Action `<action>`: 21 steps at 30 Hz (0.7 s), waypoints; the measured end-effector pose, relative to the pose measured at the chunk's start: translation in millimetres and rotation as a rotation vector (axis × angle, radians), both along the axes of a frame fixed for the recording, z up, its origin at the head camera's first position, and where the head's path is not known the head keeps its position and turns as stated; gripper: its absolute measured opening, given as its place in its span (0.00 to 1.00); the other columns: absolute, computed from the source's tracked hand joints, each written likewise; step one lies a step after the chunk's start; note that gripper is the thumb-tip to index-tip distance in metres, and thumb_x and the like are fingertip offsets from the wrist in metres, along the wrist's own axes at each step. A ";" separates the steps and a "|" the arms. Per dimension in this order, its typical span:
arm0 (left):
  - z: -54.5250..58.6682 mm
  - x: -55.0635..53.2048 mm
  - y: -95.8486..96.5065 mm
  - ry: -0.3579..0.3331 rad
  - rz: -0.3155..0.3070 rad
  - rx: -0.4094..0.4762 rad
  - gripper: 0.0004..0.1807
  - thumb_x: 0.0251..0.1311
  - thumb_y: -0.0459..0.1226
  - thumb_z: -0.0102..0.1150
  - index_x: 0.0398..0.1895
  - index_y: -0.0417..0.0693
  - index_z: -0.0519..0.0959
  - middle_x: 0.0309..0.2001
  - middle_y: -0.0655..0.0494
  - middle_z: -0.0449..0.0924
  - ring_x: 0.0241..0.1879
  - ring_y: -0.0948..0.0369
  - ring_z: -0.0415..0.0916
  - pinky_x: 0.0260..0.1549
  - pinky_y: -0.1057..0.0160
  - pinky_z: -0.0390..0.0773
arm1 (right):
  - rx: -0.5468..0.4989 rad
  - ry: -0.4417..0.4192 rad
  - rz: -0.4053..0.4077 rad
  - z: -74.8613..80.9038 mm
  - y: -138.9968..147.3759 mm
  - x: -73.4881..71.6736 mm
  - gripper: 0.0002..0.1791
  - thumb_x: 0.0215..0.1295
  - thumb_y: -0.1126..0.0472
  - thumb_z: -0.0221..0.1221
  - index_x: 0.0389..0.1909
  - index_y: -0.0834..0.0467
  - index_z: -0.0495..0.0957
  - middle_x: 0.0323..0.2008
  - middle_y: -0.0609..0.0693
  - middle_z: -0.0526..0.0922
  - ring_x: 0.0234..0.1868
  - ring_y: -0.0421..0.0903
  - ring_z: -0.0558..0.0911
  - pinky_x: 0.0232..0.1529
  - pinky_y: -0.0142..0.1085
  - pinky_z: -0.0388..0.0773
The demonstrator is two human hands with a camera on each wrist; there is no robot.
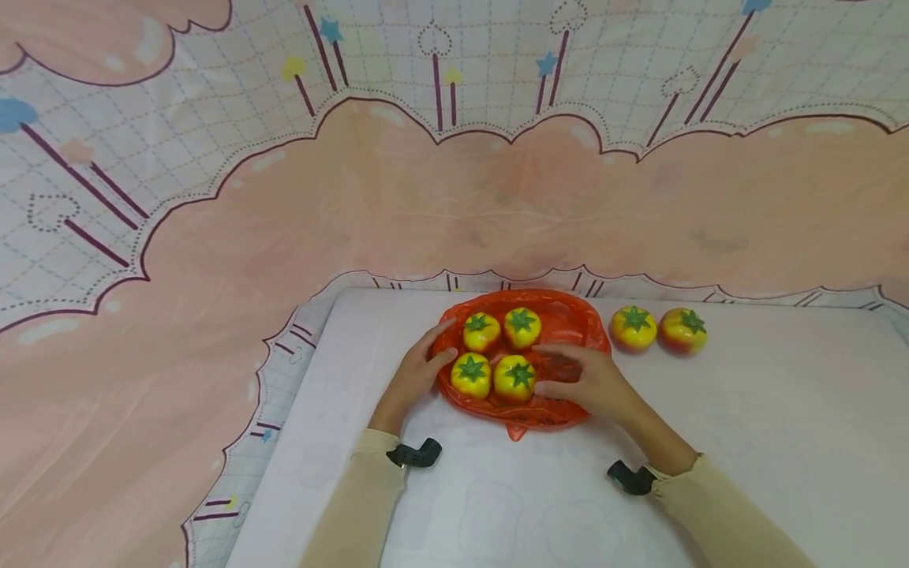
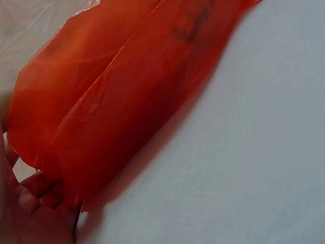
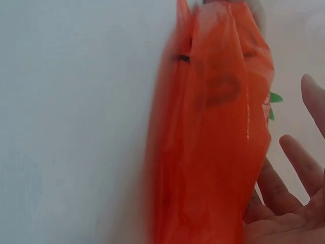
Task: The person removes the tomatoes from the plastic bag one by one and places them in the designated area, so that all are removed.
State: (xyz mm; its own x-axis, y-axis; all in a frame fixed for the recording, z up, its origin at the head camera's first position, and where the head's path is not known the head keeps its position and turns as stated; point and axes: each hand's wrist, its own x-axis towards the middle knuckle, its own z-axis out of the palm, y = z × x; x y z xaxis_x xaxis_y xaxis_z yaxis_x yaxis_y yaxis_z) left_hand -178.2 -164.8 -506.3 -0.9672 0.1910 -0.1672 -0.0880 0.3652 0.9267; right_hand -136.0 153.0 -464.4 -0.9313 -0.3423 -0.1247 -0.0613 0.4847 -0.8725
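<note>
A red plastic bag [image 1: 568,323] lies spread wide on the table with its rim rolled outward. Several yellow-and-red toy tomatoes [image 1: 521,328] with green star-shaped tops sit in its left and middle part. At the bag's left rim my left hand [image 1: 417,371] grips the edge, thumb and forefinger over it; in the left wrist view its lower fingers curl against the outer wall. My right hand [image 1: 595,384] reaches over the right side, its fingers spread and holding nothing, fingertips close to the nearest toy tomato [image 1: 514,379]. The right wrist view shows those fingers partly behind the bag wall.
Two more toy tomatoes [image 1: 634,328] stand side by side on the white table [image 1: 767,442], right of the bag. A patterned cloth [image 1: 454,213] hangs behind the table and down its left side. Each wrist wears a black band [image 1: 415,454].
</note>
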 end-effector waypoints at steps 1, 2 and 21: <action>-0.2 -0.1 0.0 0.000 0.000 0.000 0.28 0.70 0.51 0.57 0.72 0.83 0.66 0.79 0.62 0.58 0.80 0.50 0.53 0.74 0.39 0.61 | 0.005 -0.003 -0.003 -0.4 -1.7 0.0 0.36 0.57 0.41 0.73 0.67 0.43 0.76 0.64 0.49 0.81 0.66 0.56 0.77 0.57 0.49 0.85; -0.3 -0.1 0.0 -0.001 0.000 0.000 0.28 0.70 0.51 0.57 0.72 0.83 0.66 0.79 0.62 0.58 0.80 0.50 0.53 0.74 0.39 0.61 | 0.009 -0.003 -0.004 -0.9 -3.3 0.0 0.36 0.57 0.41 0.73 0.67 0.43 0.77 0.63 0.49 0.81 0.65 0.56 0.78 0.56 0.48 0.85; -0.6 -0.3 0.0 -0.001 0.002 0.015 0.28 0.71 0.52 0.57 0.72 0.83 0.66 0.79 0.63 0.58 0.81 0.52 0.52 0.76 0.39 0.57 | 0.046 0.011 0.008 -6.7 -20.3 -3.3 0.36 0.53 0.41 0.75 0.64 0.41 0.78 0.63 0.47 0.80 0.65 0.54 0.77 0.57 0.51 0.84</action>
